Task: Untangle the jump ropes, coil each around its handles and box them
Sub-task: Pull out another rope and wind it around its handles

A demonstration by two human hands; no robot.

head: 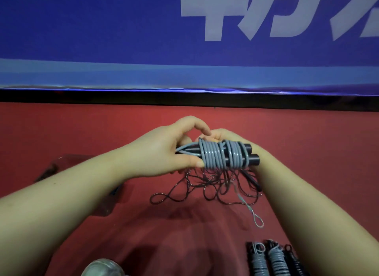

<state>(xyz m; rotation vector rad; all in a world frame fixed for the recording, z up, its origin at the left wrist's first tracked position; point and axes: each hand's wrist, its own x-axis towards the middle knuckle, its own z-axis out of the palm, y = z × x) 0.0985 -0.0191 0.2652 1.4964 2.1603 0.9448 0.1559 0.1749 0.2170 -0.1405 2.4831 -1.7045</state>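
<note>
The grey jump rope (217, 157) is up in the air in front of you, between your two hands. It is wound in tight rings around its two dark handles (253, 159), which lie side by side with their round ends sticking out to your right. Your left hand (164, 150) holds the left end of the bundle: the thumb presses on the front, near the first rings, and the fingers curl over the top. Your right hand (222, 135) is behind the bundle and touches it, but most of its fingers are hidden, so you cannot tell if they are closed around it. Right under the bundle, a dark rope tangle (207, 189) lies on the red floor (307, 142) in many loose loops. A thin grey cord (249, 208) with a small loop at its end lies across that tangle, toward you. Near your right arm, at the bottom edge, three coiled ropes (275, 259) lie next to each other on the floor. A clear box (49, 171) sits under your left arm and is hard to see. A shoe (102, 267) shows at the bottom. A blue banner (102, 29) with big white letters hangs at the far side.
</note>
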